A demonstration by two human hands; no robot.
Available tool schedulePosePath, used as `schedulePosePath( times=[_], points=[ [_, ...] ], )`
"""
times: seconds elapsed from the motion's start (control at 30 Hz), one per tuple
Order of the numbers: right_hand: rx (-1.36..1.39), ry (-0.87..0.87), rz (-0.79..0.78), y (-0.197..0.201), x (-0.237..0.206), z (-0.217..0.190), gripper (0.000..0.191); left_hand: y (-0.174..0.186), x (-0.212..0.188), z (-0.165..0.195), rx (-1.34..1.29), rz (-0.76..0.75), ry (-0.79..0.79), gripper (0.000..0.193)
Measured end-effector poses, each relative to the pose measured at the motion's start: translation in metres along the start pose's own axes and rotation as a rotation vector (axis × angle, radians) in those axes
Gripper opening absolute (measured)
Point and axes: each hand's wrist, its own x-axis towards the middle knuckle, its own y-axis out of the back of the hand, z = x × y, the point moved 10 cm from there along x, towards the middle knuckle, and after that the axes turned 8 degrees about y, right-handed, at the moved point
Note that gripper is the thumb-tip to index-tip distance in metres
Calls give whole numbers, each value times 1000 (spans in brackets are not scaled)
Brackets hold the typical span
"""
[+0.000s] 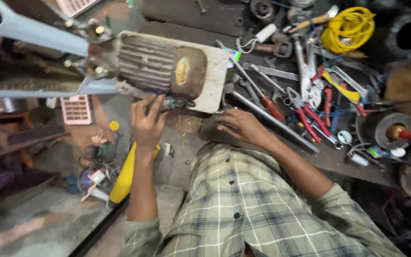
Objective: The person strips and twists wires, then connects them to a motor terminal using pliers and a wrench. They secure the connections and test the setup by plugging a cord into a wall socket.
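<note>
A dusty ribbed fan motor (160, 66) with pale grey blades (34, 40) lies on its side on a white board (215, 81). My left hand (147, 123) reaches up under the motor's lower edge, its fingertips on a small dark part with wires there; whether it grips it I cannot tell. My right hand (241, 126) rests palm down on the grimy work surface, fingers bent, just in front of a long steel rod (272, 121) and a red-handled screwdriver (267, 102). It holds nothing that I can see.
Pliers with red handles (310, 119), spanners (272, 71), a yellow wire coil (348, 26) and a wooden-handled tool (310, 21) clutter the right. A yellow object (124, 176), a pink grille (76, 109) and small scraps lie at the left. My checked shirt (243, 204) fills the foreground.
</note>
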Motion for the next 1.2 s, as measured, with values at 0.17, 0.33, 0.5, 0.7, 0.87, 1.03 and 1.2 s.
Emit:
schedulePosePath(
  times=[0.17,0.33,0.5,0.7,0.87,1.03,1.2],
  points=[
    [-37,190,199,3,42,-50,46,6,6,-6,-95,-40,38,61],
    [-304,313,163,-16,82,-71,63,9,12,-16,-161,-68,29,59],
    [-297,314,279,-14,94,-66,44,2,3,-31,-275,3,100,66],
    [-397,235,371,-17,102,-60,25,-16,-13,-51,-357,83,238,70],
    [-466,184,404,-18,103,-59,25,-23,-15,-57,-434,115,268,67],
    [-430,71,443,-20,100,-59,29,-23,-7,-56,-545,87,202,66],
    [-413,-36,493,-22,98,-63,44,-27,3,-61,-605,66,178,64]
  ],
)
